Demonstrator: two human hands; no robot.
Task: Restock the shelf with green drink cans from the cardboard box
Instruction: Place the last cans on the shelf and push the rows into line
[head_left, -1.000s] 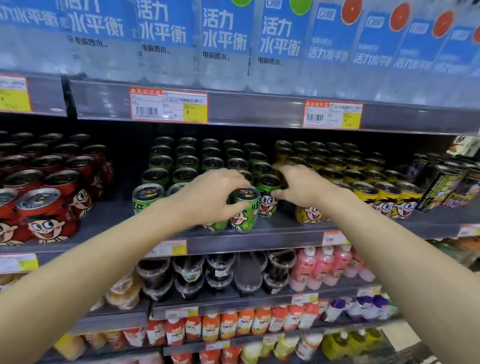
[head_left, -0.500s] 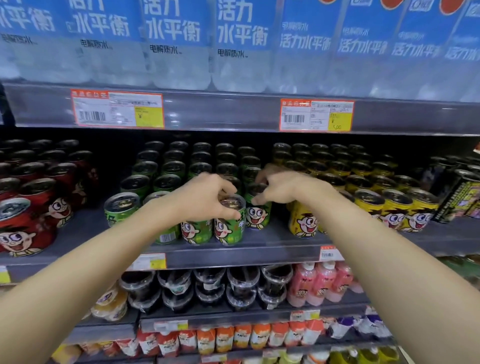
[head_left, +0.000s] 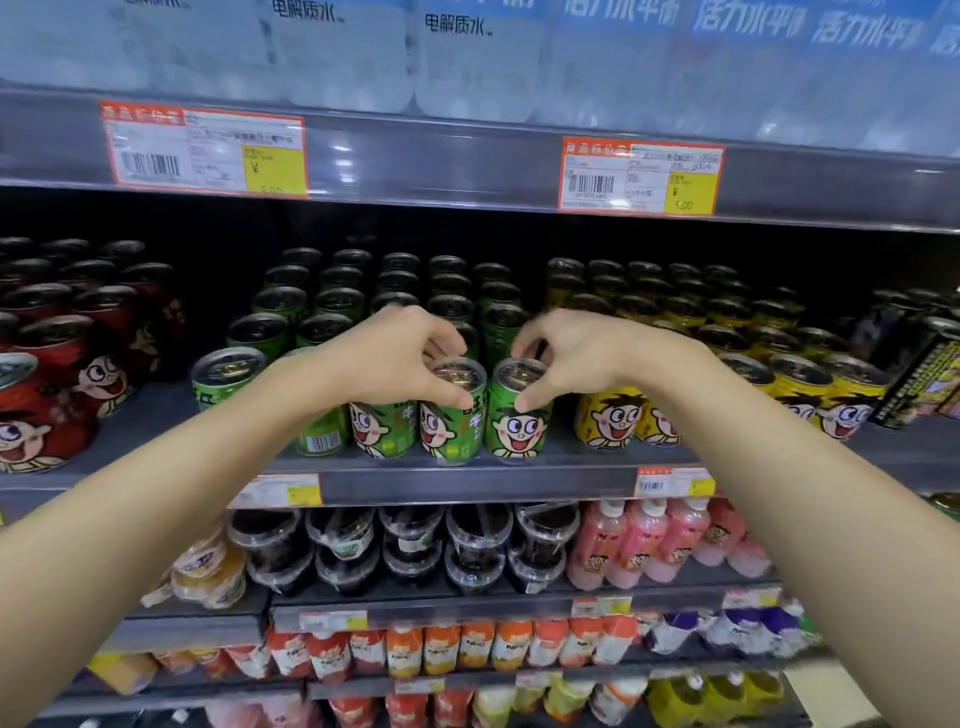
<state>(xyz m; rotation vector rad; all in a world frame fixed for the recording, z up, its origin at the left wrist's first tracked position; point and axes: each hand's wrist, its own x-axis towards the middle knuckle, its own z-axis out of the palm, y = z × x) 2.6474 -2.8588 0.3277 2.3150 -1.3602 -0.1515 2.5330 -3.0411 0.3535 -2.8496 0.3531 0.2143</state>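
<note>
reference landmark: the shelf edge (head_left: 467, 480) that carries the green cans.

nearest to the camera, both forearms reach forward and upward over this edge. just behind the edge stands the front row of green cans, all upright and side by side. the left hand (head_left: 395, 364) comes down from above onto the left front can (head_left: 452, 415): thumb on the near side of the rim, fingers curled over the far side, pinching the top. the right hand (head_left: 566, 358) holds the right front can (head_left: 519, 410) the same way, thumb on the near wall below the rim, fingers arched over the lid. both cans rest on the shelf and touch each other; neither is lifted.

behind the front row, further green cans (head_left: 332, 301) fill the lanes toward the back of the shelf. to the left of the green block stand red cans (head_left: 47, 405); to its right, yellow cans (head_left: 613, 415).

task status, as a judgement: the green section appears largely filled, and the two gripped cans are in the placing or face-aligning step. the leftmost front green can (head_left: 228, 374) sits apart and further back, so some straightening may remain. the cardboard box is not in view, so the remaining stock cannot be told.
</note>
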